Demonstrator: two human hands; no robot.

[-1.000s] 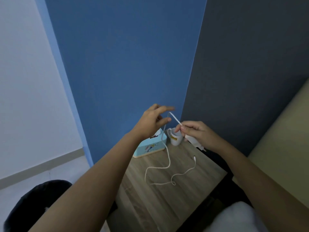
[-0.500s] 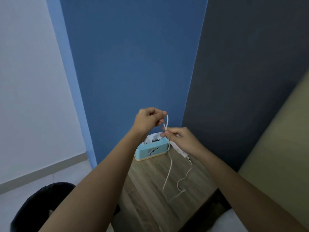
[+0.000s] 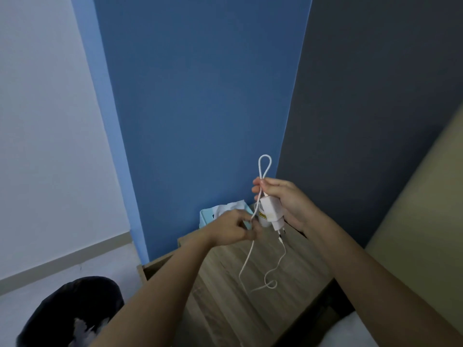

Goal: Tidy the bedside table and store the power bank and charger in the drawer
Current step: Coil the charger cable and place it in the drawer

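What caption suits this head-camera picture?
Right hand holds the white charger while left hand folds its cable above the bedside table.

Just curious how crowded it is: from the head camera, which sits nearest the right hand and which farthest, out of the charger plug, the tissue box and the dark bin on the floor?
1. Charger plug: held in the right hand.
2. Tissue box: left of it, against the wall.
3. Dark bin: floor, bottom left.
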